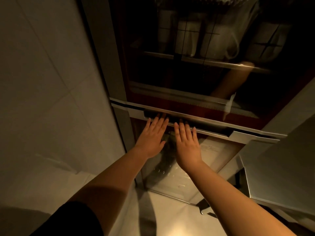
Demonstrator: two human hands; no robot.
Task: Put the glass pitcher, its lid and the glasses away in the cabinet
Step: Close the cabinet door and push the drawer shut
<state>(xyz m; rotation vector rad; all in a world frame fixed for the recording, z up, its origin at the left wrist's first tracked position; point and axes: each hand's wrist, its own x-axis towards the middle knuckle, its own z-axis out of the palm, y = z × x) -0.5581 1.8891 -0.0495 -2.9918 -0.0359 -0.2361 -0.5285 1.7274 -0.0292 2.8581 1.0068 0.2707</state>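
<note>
Two bare hands are seen extended side by side toward the cabinet (196, 68), a dark glass-fronted unit with a metal handle bar (187, 122) running across its lower edge. The left hand (152, 135) is held flat, fingers straight and slightly spread, with the fingertips at the bar. The right hand (186, 143) is likewise flat, fingers straight and close together, tips touching the same bar. Nothing is pinched or gripped by either hand. Behind the dark glass, pale shapes are noted on a shelf (204, 63); whether these are the pitcher, lid or glasses cannot be told. A tiled wall (47, 79) is recorded to the left.
</note>
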